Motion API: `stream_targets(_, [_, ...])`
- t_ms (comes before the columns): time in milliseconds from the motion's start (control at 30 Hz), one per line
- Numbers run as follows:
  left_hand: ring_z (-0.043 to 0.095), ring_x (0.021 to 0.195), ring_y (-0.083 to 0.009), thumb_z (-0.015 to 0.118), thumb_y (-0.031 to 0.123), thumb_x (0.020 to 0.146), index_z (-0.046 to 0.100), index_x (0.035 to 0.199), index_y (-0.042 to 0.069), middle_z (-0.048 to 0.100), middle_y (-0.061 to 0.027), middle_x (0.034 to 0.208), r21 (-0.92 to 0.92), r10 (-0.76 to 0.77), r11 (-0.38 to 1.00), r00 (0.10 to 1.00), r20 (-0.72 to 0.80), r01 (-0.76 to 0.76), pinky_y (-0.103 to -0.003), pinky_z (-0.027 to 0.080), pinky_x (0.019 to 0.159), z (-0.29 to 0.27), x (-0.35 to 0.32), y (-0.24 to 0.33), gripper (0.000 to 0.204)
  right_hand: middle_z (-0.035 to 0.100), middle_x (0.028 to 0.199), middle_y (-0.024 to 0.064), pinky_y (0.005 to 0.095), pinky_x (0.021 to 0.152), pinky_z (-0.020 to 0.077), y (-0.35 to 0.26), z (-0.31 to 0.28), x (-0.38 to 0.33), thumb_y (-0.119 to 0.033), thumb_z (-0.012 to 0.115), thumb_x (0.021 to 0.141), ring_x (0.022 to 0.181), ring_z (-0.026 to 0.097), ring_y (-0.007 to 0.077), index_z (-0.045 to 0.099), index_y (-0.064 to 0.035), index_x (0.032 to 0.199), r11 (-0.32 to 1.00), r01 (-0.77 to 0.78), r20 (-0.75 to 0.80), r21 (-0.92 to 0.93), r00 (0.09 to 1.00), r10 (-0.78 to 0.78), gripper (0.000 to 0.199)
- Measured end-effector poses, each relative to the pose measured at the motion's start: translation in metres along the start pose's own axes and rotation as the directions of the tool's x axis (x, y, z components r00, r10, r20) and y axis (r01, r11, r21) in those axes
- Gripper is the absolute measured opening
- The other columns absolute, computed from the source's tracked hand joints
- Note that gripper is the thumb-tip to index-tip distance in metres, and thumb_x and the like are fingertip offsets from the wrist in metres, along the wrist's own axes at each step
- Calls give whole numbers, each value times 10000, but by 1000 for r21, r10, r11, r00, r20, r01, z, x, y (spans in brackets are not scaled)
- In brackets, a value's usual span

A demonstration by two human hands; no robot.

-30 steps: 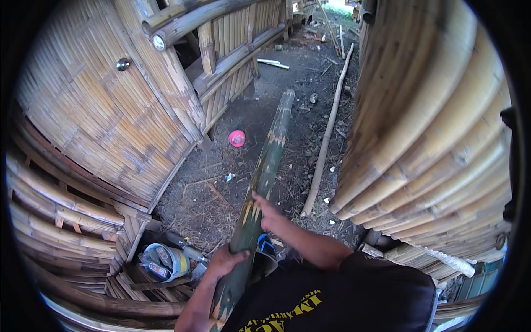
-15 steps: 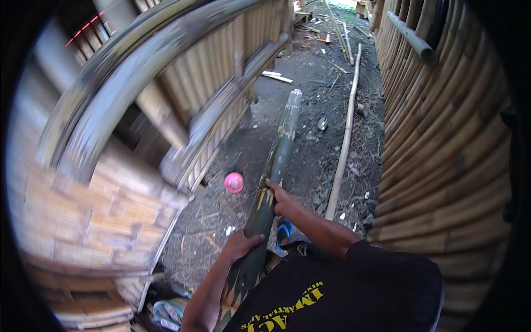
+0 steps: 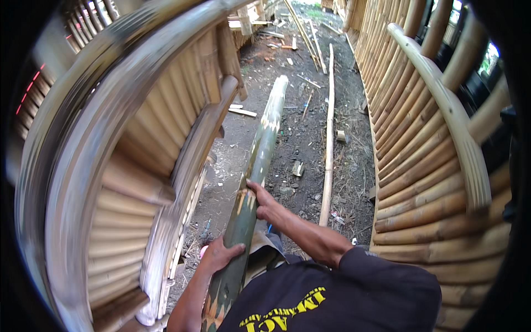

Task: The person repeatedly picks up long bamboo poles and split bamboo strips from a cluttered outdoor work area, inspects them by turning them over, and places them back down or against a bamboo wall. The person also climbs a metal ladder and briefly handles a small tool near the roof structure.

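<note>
Currently both hands grip the green bamboo pole [image 3: 260, 160]: left hand [image 3: 219, 255] wraps it low, right hand [image 3: 264, 202] clasps higher. Pole is lifted, angled forward over the dirt ground [image 3: 298, 127] (far end not set down), between bamboo panels [image 3: 420, 160]. A thin pole [image 3: 328, 138] lies alongside.

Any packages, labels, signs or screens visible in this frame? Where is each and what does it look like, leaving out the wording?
Printed lettering on the person's dark shirt: bottom centre, yellow, seen upside down, arched.
Small litter scrap: on the dirt, right of the thin pole; pale and reddish, too small to identify.
No signs or screens visible.
</note>
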State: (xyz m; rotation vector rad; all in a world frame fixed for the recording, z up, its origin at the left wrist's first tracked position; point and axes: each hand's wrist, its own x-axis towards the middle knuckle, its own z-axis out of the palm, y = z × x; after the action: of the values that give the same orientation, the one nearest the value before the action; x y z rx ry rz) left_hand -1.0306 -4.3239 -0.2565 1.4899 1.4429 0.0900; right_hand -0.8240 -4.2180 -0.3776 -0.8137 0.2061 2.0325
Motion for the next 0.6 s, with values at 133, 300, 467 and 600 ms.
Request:
stream_targets(133, [721,977,-309,812,454,772,616,1242,-31,719,-224,1073,62,-32,998,999,-24,34,-402,547,877,-40,85,105,703,705,823,105,485,749,588,-127,36,34,-456,620,948,717,686,285,665,-84,944,996,70,77,56,994,-74,375])
stream_targets(300, [717,1002,-318,826,444,758,618,1233,-34,721,-230,1070,84,110,991,991,-73,-104,-405,544,885,-70,221,209,706,696,857,117,478,772,588,-292,70,80,-426,633,929,762,688,276,640,-68,1020,987,111,171,120,976,-131,370])
stream_targets(467, [718,1010,-320,848,434,734,608,1248,-33,724,-228,1071,174,127,979,986,-109,-106,-411,544,893,-67,405,311,735,691,876,128,485,785,589,-488,70,147,-427,630,921,786,692,277,613,-55,1088,972,224,154,69,960,-233,409])
stream_targets(600, [711,1038,-324,862,426,710,599,1270,-17,715,-238,1123,52,128,991,982,-136,-122,-427,535,923,-73,527,419,761,710,981,125,463,834,590,-648,86,187,-390,663,930,862,706,257,602,-43,1190,958,284,201,32,937,-285,438])
